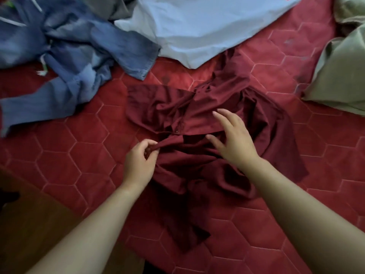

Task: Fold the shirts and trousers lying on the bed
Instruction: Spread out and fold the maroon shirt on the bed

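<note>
Garments number five on the quilted red bed [79, 155]: maroon shirt [197, 119], denim shirt [79, 56], pale blue shirt [207, 26], olive cloth [339, 76], grey piece [116, 6]. Crumpled, the maroon shirt lies under both hands. Left hand [139, 163] pinches a fold; right hand [231, 139] hovers over it, fingers spread, holding nothing.

Maroon shirt [207, 119] crumpled on bed [79, 155]

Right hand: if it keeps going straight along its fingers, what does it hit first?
The maroon shirt: the open right hand aims its fingers up-left at its crumpled upper folds. Beyond lie the red bed cover, then the light blue garment. Whether the fingers already touch cloth is unclear.
</note>
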Tool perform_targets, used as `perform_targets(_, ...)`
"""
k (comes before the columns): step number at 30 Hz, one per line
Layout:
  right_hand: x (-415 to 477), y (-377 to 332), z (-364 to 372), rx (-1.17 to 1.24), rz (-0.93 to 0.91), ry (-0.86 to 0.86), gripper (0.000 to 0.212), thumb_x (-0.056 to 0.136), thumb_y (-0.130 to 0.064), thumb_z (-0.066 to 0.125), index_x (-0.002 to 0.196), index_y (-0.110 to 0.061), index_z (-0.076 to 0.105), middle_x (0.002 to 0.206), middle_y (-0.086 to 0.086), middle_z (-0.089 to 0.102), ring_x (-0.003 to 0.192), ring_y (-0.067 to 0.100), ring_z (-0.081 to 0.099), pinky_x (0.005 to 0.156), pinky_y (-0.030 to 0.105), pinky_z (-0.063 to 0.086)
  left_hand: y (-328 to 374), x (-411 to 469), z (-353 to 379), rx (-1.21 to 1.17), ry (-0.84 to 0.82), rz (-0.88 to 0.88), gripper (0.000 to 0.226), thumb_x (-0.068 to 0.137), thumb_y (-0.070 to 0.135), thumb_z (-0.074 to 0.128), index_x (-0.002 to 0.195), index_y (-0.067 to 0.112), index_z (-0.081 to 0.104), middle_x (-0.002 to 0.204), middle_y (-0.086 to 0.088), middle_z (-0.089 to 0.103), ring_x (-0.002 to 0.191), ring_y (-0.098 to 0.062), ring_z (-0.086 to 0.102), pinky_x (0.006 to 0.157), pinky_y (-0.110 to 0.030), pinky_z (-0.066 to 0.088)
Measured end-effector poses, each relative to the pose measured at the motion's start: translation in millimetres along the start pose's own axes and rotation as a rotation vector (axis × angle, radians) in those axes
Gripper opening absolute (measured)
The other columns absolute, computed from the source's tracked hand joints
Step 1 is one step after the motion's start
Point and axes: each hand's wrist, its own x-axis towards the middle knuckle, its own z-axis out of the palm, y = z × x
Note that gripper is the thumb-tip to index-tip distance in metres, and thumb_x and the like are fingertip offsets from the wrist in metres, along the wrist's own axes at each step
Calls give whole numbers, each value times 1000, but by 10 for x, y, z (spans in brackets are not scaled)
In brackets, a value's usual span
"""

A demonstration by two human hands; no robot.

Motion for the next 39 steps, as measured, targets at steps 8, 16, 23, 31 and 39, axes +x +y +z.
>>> perform_targets(8, 103, 268, 207, -229, 110, -234, 19, 89, -30, 57, 98, -16, 66, 101, 3, 66, 101, 28, 58, 83, 39, 45, -132, -51, 78, -95, -197, -14, 25, 75, 21, 75, 85, 40, 62, 92, 10, 63, 85, 4, 56, 74, -3, 38)
perform_targets(16, -497, 476, -178, -161, 99, -340, 27, 82, -20, 67, 108, -17, 67, 109, 0, 65, 101, 24, 60, 86, 33, 49, -68, -92, 429, -45, -139, -37, 10, 83, 25, 65, 80, 33, 61, 85, 7, 60, 74, -4, 57, 73, -21, 45)
perform_targets(23, 525, -221, 17, -47, -111, -147, 28, 86, -30, 63, 110, -15, 65, 108, 2, 64, 102, 24, 57, 89, 33, 45, -177, 228, 382, 24, -11, -143, 17, 84, 33, 64, 96, 21, 64, 101, -1, 58, 92, -13, 53, 82, -19, 36)
perform_targets(31, 533, 18, 29, -426, 38, -634, 38, 84, -29, 65, 119, -18, 61, 119, 5, 57, 113, 26, 51, 92, 35, 43, -271, 222, 457, 50, -278, -195, 18, 84, 30, 66, 96, 17, 66, 93, 4, 67, 91, -16, 61, 73, -17, 38)
perform_targets(39, 560, -371, -240, -28, -172, 209, 23, 81, -22, 70, 103, -15, 68, 103, 1, 60, 92, 18, 57, 79, 21, 44, 36, 588, -336, -159, 262, 199, 26, 80, 4, 65, 92, 26, 61, 94, 10, 54, 87, 2, 52, 83, -9, 39)
